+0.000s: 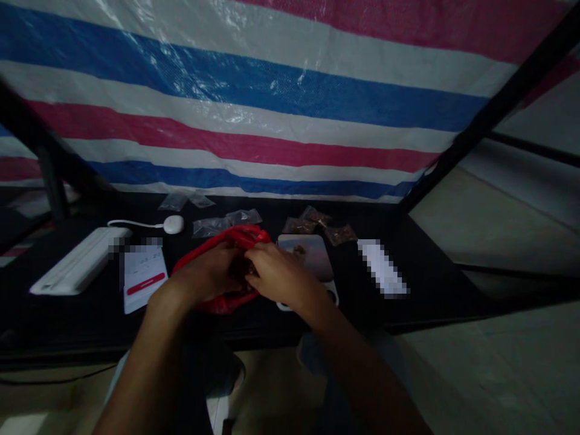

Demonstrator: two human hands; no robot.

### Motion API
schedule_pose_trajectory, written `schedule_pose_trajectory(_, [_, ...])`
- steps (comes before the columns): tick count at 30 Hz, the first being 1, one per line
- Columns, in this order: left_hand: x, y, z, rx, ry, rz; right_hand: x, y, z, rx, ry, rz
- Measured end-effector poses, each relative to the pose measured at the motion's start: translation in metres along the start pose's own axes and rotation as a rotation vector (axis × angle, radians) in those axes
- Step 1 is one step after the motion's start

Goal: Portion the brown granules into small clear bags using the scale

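Note:
A red plastic bag [222, 304] lies open on the black table, its mouth between my hands. My left hand [211, 269] rests over the bag's left side and grips it, the fingertips dipping into the opening and partly hidden. My right hand [276, 275] reaches in from the right, fingers curled together at the mouth. Small brown bits show dimly by its fingertips; what it holds is not clear. Right of the bag, partly under my right forearm, sits a white-edged device with a shiny flat plate [317, 257], a small brown clump [299, 249] on it.
Several clear sachets [211, 227] lie behind the bag. Filled brown sachets [341, 234] sit behind the plate. Leftward are a printed white card [144, 281], a long white box [81, 263] and a round white piece [173, 225] on a cord. A blurred white strip [383, 269] lies right. Striped sheeting [272, 90] hangs behind.

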State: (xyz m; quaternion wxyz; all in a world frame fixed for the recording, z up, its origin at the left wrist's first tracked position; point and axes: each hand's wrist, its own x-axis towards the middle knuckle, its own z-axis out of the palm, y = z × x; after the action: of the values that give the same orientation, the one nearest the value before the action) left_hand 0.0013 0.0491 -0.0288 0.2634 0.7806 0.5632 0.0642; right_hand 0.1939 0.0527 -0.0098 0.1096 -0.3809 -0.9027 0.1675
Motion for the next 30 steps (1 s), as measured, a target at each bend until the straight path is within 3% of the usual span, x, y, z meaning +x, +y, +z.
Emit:
schedule_pose_trajectory(5, [0.004, -0.004, 0.003, -0.003, 0.030, -0.034, 0.014, -0.007, 0.017, -0.143, -0.075, 0.061])
schedule_pose_trajectory(18, [-0.001, -0.001, -0.010, 0.006, 0.100, -0.044, 0.018, -0.001, 0.008, -0.059, -0.061, 0.103])
schedule_pose_trajectory(26, [0.000, -0.006, -0.009, -0.029, 0.078, 0.054, 0.000, 0.022, -0.027, 0.180, 0.109, 0.070])
schedule_pose_trajectory(30, [0.001, -0.005, -0.007, -0.018, 0.063, 0.009, -0.018, 0.043, -0.052, 0.209, 0.212, 0.149])
